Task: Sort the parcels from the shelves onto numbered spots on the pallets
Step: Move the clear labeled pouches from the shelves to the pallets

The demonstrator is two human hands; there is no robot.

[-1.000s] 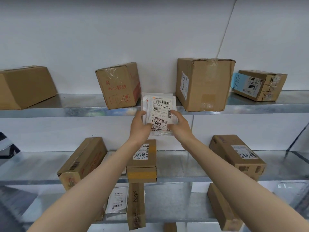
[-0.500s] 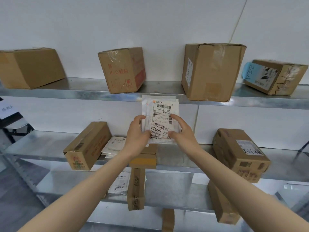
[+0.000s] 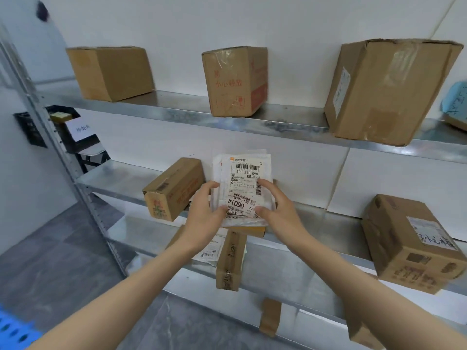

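White parcel (image 3: pixel 242 188) is in the air by the front edge of the middle shelf (image 3: pixel 118 180). Left grip (image 3: pixel 205 216) and right grip (image 3: pixel 276 213) pinch its lower sides. Best to read its number first, holding tight.

Metal shelving (image 3: pixel 177 111) against plain white wall (image 3: pixel 290 26). Left of shelving: grey tiled floor (image 3: pixel 50 261), black box (image 3: pixel 30 131) on side wall, black chair-like frame (image 3: pixel 88 146) with white paper sign (image 3: pixel 80 127).
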